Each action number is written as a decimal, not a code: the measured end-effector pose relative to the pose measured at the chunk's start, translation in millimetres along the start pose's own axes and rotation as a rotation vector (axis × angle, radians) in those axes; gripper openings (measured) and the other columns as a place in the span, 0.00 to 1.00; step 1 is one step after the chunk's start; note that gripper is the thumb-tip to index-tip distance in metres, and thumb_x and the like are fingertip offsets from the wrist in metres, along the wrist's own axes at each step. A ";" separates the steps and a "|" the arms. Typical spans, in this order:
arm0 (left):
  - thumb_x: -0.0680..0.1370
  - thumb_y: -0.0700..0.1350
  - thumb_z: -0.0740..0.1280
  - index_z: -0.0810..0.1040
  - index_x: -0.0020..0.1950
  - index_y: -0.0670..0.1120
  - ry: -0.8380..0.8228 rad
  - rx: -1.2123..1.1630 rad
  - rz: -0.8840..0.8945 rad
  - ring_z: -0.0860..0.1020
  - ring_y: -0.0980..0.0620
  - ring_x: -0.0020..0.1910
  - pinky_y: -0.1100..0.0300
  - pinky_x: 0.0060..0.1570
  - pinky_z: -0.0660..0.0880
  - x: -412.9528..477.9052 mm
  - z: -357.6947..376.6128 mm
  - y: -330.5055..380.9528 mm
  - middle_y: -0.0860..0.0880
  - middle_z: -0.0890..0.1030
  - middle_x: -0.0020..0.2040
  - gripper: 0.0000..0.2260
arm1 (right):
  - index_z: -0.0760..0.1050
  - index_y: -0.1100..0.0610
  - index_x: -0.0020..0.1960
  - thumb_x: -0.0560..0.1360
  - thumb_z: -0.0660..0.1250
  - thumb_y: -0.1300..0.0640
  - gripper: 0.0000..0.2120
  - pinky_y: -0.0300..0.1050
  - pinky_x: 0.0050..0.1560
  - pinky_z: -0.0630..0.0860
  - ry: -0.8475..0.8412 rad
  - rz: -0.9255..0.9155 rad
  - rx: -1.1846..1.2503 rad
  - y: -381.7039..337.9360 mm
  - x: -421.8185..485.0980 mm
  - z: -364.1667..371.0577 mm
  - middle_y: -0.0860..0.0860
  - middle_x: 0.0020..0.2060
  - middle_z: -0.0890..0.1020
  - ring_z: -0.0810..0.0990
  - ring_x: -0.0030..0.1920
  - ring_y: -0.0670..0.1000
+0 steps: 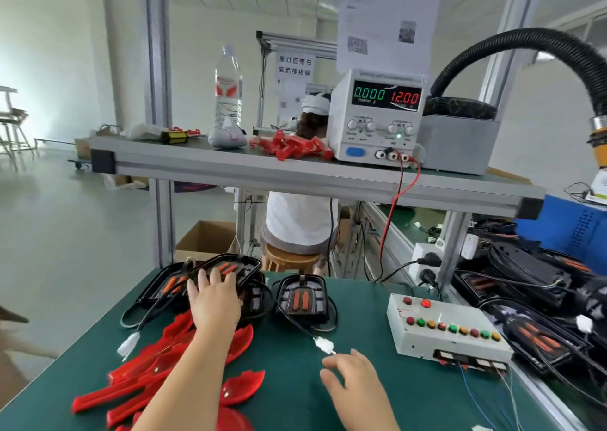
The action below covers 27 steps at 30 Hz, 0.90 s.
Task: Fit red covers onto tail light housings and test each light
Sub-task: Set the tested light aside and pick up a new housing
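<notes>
Picking a housing: left hand (215, 301) rests open on stacked housings (237, 266); right hand (354, 388), fingers loose, hovers by a white plug (324, 345), likely pinched next.

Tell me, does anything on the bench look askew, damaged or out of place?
Nothing looks damaged or spilled. The housings under the left hand are stacked crooked, the top one tilted on the others, and the red covers lie in a loose heap near the left edge of the table.

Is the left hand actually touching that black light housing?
Touching: the head view shows the left hand lying with fingers spread on the black housing, overlapping its frame.
</notes>
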<state>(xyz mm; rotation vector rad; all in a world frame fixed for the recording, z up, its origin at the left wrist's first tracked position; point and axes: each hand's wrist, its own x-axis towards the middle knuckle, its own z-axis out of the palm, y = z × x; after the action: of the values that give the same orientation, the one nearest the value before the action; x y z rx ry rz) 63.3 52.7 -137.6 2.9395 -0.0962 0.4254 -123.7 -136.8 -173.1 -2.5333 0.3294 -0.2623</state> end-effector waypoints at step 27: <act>0.71 0.46 0.76 0.82 0.53 0.45 0.293 -0.466 0.349 0.73 0.44 0.67 0.46 0.58 0.76 -127.8 -57.8 75.5 0.49 0.80 0.63 0.13 | 0.67 0.47 0.70 0.79 0.63 0.47 0.20 0.47 0.60 0.73 0.083 0.239 0.721 -1.2 -14.9 -48.8 0.40 0.53 0.78 0.78 0.55 0.42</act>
<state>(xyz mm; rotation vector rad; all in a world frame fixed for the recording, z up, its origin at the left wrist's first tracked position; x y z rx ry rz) -81.7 -6.3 -107.7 2.3746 -0.5884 0.7593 -150.2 -156.5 -134.2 -1.7612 0.4669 -0.3232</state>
